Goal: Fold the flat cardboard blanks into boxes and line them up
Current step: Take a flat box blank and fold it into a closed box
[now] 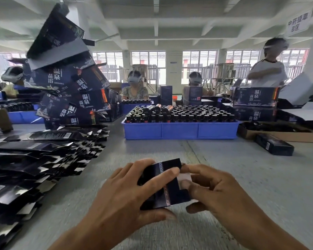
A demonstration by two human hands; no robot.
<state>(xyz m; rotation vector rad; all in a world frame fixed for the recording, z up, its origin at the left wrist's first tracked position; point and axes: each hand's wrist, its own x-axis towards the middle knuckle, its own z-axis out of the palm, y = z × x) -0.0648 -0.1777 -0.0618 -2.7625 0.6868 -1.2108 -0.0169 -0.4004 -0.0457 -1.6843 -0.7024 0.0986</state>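
A small dark blue cardboard box [172, 192], partly folded, is held over the grey table near its front edge. My left hand [126, 190] grips its left side, thumb under it and fingers over the top. My right hand [217, 190] pinches the flaps at its open right end, where the pale inside shows. Overlapping rows of flat dark blanks [38, 159] cover the table's left side. One finished small dark box [274, 147] lies on the table at the right.
A blue tray [181, 129] of dark bottles stands mid-table. A leaning pile of larger printed boxes [69, 83] rises at the back left, more stacked boxes [255, 102] at the right with an open brown carton [278, 131]. Three people work behind.
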